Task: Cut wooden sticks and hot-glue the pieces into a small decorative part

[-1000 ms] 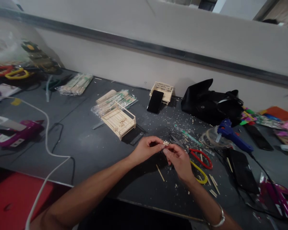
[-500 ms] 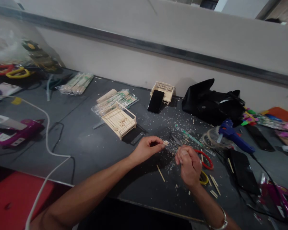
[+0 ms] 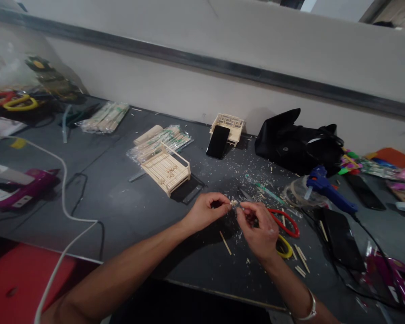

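Between the thumb and forefinger of my left hand (image 3: 207,211) is a small pale wooden flower-shaped piece (image 3: 233,203). My right hand (image 3: 259,227) is close by on its right, with thumb and forefinger drawn together at the piece's edge; anything between those fingertips is too small to make out. Under my right hand lie scissors with a red loop (image 3: 286,223) and a yellow loop (image 3: 285,247), their blade tip showing beyond my fingers. A miniature slatted wooden bed (image 3: 165,171) stands beyond my left hand, with small pieces on its slats.
A phone (image 3: 218,141) leans on a miniature wooden bench (image 3: 234,127). Bagged sticks (image 3: 170,139), a black bag (image 3: 290,144) and a blue glue gun (image 3: 330,189) lie further off. Wood chips litter the dark table; a white cable (image 3: 65,189) crosses its left side.
My right hand has turned and moved left, bringing its fingertips up to the flower-shaped piece. My left hand keeps its pinch in nearly the same place.
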A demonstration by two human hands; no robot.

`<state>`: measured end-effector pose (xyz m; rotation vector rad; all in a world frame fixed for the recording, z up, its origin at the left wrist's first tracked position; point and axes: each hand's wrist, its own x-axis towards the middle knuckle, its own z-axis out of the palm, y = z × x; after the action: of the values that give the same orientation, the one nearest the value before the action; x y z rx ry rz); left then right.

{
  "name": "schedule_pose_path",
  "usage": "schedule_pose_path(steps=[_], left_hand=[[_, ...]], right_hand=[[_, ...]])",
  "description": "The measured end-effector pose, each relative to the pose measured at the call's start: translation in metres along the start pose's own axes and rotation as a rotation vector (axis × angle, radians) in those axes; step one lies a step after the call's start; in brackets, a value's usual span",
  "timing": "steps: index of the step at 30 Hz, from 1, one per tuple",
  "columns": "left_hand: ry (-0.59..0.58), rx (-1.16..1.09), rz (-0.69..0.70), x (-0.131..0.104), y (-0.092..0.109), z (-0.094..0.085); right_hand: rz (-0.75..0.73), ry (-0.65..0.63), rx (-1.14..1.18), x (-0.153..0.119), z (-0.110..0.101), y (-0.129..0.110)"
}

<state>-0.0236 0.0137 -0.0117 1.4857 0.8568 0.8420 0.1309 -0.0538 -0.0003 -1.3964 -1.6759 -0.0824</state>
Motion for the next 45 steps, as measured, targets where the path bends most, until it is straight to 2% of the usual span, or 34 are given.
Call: schedule_pose_path(steps=[4,8,19,29,32,35,40,42,45], left_hand=[[0.023,0.116,0.114,-0.002,0.003,0.000],[0.026,0.163,0.171,-0.004,0.004,0.002],[0.015,0.212,0.213,-0.005,0.002,0.003],[0.015,0.203,0.235,-0.005,0.003,0.004],[0.007,0.156,0.194,-0.005,0.004,0.003],[-0.015,0.048,0.096,-0.004,0.004,0.002],[-0.077,-0.242,-0.121,-0.002,0.003,0.000],[-0.085,-0.310,-0.169,-0.001,0.003,0.000],[-0.084,-0.343,-0.197,-0.001,0.005,0.000]], right_hand=[[-0.062,0.018,-0.072,0.001,0.000,-0.001],[-0.106,0.025,-0.119,0.000,0.001,-0.001],[-0.104,-0.002,-0.188,0.000,0.001,-0.001],[-0.135,0.053,-0.177,-0.001,0.004,-0.001],[-0.116,0.062,-0.120,-0.001,0.003,-0.003],[-0.041,0.052,-0.043,-0.001,-0.001,-0.004],[0.245,0.071,0.151,-0.005,-0.007,0.000],[0.336,0.036,0.201,-0.005,-0.007,0.003],[0.364,-0.043,0.225,-0.004,-0.005,0.003]])
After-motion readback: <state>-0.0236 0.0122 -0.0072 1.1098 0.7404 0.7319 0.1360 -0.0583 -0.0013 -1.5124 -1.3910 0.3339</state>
